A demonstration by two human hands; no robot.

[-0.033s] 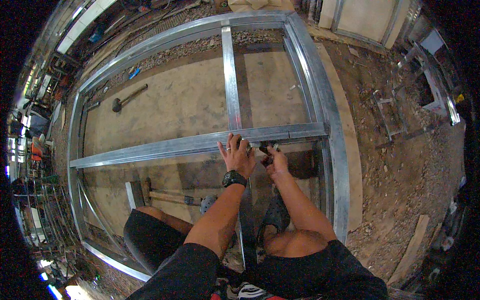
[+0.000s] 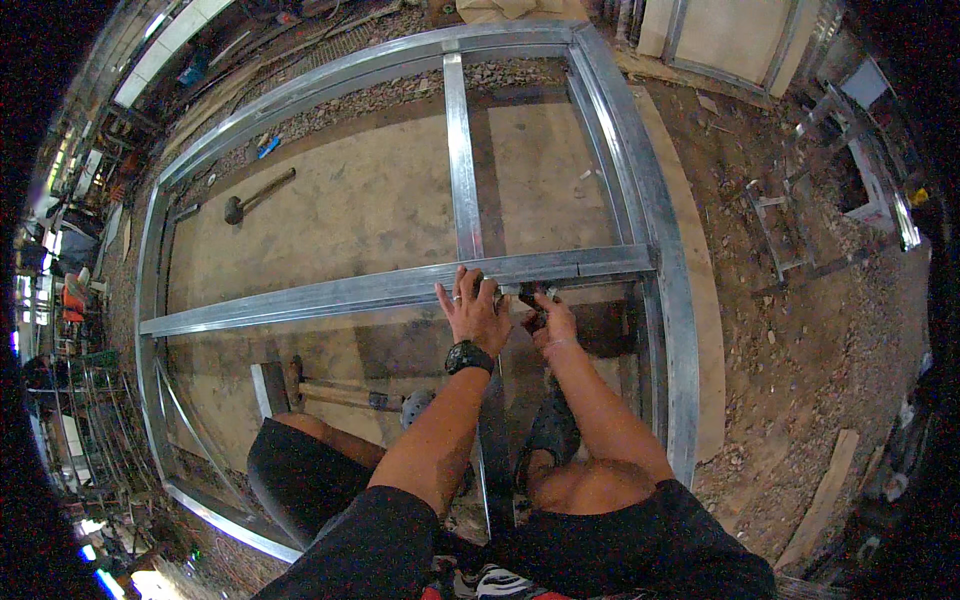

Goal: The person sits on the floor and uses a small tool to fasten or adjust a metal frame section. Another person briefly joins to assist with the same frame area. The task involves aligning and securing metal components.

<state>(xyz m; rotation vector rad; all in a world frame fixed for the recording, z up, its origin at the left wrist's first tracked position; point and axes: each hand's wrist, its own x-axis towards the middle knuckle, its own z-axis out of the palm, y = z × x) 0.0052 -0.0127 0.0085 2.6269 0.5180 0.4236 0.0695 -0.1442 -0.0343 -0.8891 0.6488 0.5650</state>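
My left hand (image 2: 475, 318) lies on the near edge of a long galvanized metal crossbar (image 2: 330, 293), close to where an upright metal bar (image 2: 460, 150) meets it. Its outer fingers are spread; the thumb side is beside a small pale piece, and I cannot see whether it pinches that. Just to the right, my right hand (image 2: 556, 326) is closed round a small dark tool (image 2: 533, 292) with a pale metal part, held against the crossbar's near side. The tool's kind is too small and shaded to tell. Both bars belong to a large rectangular metal frame (image 2: 672, 300) lying flat.
Inside the frame, a mallet (image 2: 235, 210) lies at far left on a board (image 2: 350, 190). A second long-handled hammer (image 2: 345, 395) lies left of my forearm, near a short metal offcut (image 2: 268, 388). A small metal stand (image 2: 778, 230) and a wooden plank (image 2: 818, 500) are at right.
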